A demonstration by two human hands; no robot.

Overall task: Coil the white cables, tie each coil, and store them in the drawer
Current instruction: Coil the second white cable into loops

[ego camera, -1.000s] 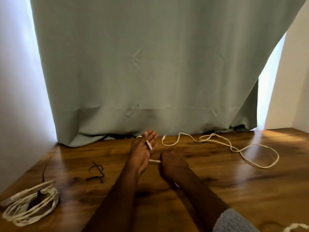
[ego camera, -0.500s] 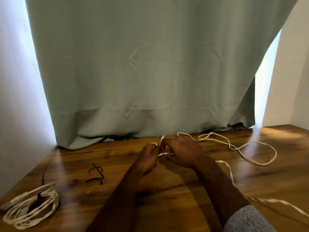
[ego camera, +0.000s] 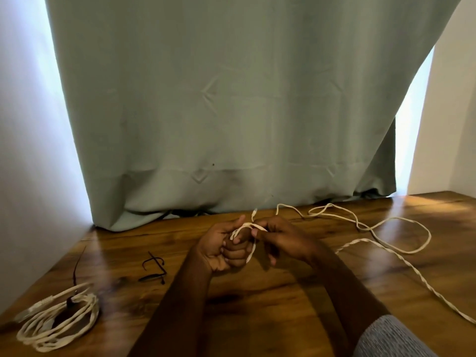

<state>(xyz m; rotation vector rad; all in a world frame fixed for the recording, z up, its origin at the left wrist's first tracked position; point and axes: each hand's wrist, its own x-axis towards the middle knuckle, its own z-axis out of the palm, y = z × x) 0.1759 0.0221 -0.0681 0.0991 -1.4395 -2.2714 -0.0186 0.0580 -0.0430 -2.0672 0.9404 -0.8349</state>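
Since the earlier frame both hands had drawn nearer at lower centre, left hand fisted and right hand pinching the loose white cable looped round it, over the glossy wooden table below a grey-green curtain.

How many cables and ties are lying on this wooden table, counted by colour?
White cables: 2, one coiled bundle already tied, one loose cable being wound by the left hand and right hand.
Black ties: 2, loose ties beside the bundle.
Total: 4.
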